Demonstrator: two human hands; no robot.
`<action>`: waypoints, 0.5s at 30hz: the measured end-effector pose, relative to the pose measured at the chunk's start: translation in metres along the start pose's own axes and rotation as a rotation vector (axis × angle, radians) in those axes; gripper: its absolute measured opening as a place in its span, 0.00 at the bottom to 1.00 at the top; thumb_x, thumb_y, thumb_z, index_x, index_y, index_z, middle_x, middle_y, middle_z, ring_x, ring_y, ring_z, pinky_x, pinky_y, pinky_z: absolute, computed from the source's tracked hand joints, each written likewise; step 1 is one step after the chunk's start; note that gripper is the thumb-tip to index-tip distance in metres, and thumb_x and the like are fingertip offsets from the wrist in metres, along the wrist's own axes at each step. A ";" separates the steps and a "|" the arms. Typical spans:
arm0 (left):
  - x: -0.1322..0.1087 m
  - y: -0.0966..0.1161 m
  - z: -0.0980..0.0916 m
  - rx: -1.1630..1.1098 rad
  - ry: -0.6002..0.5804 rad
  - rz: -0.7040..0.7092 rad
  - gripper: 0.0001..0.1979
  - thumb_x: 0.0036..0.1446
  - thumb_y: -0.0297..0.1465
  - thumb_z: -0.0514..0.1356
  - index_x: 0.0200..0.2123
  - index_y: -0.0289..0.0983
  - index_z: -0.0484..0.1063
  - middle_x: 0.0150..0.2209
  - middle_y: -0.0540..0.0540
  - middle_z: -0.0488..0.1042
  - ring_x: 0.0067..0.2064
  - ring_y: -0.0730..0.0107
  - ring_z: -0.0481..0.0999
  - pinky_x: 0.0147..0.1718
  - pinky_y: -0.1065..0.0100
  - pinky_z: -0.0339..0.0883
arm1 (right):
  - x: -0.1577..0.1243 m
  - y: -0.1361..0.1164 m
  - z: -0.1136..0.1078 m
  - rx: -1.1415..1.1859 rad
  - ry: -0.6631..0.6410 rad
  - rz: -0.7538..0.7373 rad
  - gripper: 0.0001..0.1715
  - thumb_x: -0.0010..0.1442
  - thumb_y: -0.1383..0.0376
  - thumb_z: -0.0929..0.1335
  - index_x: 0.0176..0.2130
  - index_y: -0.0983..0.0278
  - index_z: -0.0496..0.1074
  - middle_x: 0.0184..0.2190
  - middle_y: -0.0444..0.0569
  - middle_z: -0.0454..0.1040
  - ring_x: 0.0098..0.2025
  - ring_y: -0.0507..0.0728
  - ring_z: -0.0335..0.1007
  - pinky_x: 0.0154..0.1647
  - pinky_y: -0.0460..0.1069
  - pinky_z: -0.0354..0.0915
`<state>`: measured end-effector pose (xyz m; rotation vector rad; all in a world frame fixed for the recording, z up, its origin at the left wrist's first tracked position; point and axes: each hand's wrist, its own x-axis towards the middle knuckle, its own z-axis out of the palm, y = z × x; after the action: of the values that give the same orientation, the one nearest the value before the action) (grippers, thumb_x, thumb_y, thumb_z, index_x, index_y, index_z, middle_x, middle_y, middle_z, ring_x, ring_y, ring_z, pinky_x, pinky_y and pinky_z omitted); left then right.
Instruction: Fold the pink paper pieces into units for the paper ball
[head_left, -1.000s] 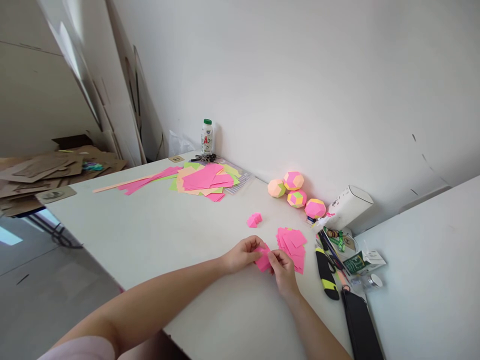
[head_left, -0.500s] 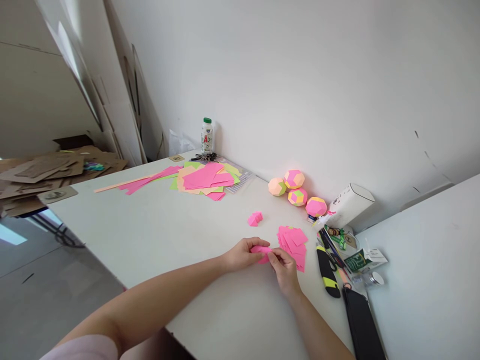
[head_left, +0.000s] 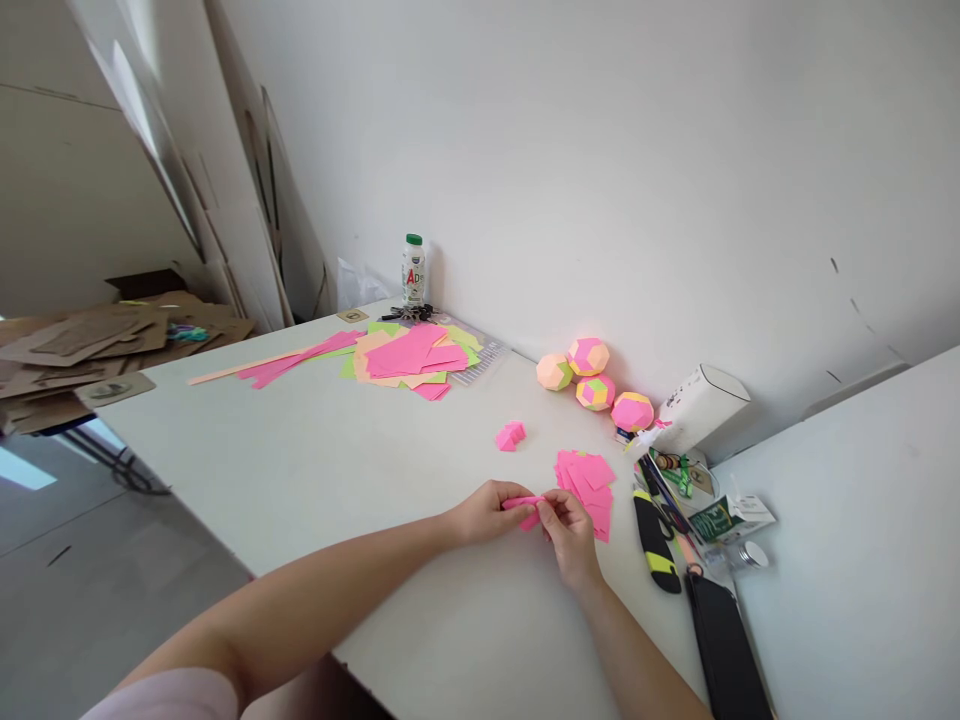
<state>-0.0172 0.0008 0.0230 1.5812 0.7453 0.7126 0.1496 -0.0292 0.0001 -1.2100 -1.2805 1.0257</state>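
A small pink piece of paper (head_left: 528,520) is pinched between both my hands, just above the white table (head_left: 435,630). My left hand (head_left: 487,512) grips its left end, thumb on the near side. At the other end, my right hand (head_left: 568,530) holds it between thumb and fingers, which partly cover it. Close behind my right hand lies a loose pile of pink paper pieces (head_left: 592,480). Beyond my hands sits a little folded pink paper piece (head_left: 511,436).
Several faceted paper balls (head_left: 589,357) rest by the wall. Coloured sheets (head_left: 409,355) and strips (head_left: 292,362) lie at the back left, near a white bottle (head_left: 413,272). On the right are a black-and-yellow cutter (head_left: 656,542), a black case (head_left: 724,640) and a white container (head_left: 701,410).
The pink paper between my hands has been turned, so it shows a narrower upper edge with a part hanging below. My fingers have shifted slightly; the things on the table stay put.
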 end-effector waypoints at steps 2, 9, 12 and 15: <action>0.000 0.000 0.000 0.013 0.001 -0.003 0.16 0.56 0.40 0.54 0.31 0.35 0.75 0.23 0.51 0.66 0.24 0.76 0.59 0.23 0.73 0.55 | 0.000 0.000 0.000 -0.004 -0.012 -0.001 0.11 0.54 0.57 0.69 0.33 0.62 0.71 0.22 0.42 0.69 0.20 0.50 0.60 0.21 0.46 0.59; -0.001 0.001 -0.001 0.016 -0.001 -0.048 0.18 0.55 0.43 0.53 0.28 0.34 0.75 0.18 0.54 0.58 0.20 0.78 0.53 0.19 0.73 0.49 | 0.000 0.004 -0.001 -0.030 -0.017 -0.012 0.10 0.54 0.58 0.69 0.32 0.62 0.73 0.22 0.43 0.69 0.22 0.52 0.62 0.20 0.46 0.58; -0.001 0.001 0.000 0.010 0.038 -0.062 0.16 0.54 0.41 0.55 0.35 0.35 0.75 0.20 0.53 0.63 0.21 0.77 0.57 0.19 0.73 0.52 | 0.000 0.005 -0.002 -0.046 -0.008 -0.019 0.10 0.54 0.58 0.69 0.32 0.62 0.73 0.22 0.43 0.68 0.22 0.52 0.62 0.20 0.46 0.58; 0.000 0.001 0.000 -0.001 0.093 -0.069 0.15 0.53 0.39 0.57 0.39 0.36 0.74 0.20 0.53 0.65 0.21 0.77 0.58 0.20 0.74 0.54 | 0.000 0.005 -0.002 -0.066 -0.001 -0.021 0.11 0.54 0.57 0.69 0.31 0.63 0.73 0.22 0.44 0.69 0.23 0.52 0.62 0.20 0.46 0.58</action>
<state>-0.0171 0.0012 0.0238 1.5222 0.8638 0.7401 0.1522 -0.0287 -0.0048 -1.2437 -1.3338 0.9755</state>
